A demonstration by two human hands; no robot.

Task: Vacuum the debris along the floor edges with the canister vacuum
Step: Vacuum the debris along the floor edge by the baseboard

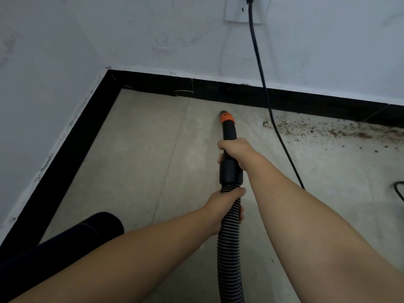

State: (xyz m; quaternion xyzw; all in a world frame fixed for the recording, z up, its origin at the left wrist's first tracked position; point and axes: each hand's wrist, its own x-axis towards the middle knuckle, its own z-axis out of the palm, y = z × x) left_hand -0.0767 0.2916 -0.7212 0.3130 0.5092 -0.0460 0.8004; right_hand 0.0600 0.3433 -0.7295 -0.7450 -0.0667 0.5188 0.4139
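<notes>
Head cam: right hand (pixel 237 152) gripped nozzle (pixel 227 127), left hand (pixel 225 212) clutched hose (pixel 229 248). Debris (pixel 317 130) lay rightward along baseboard (pixel 240 91), nearer the right hand; nozzle pointed fwd.

head cam | looks forward-down | near floor (pixel 142 149) corner

White walls (pixel 153 36), black skirting (pixel 218 89), pale tiled floor (pixel 142 154).

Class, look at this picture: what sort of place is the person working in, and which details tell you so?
Probably a bare indoor room corner, perhaps under renovation: scuffed white walls meet a black baseboard over a grey tiled floor, with a wall socket and debris along the edge.
</notes>
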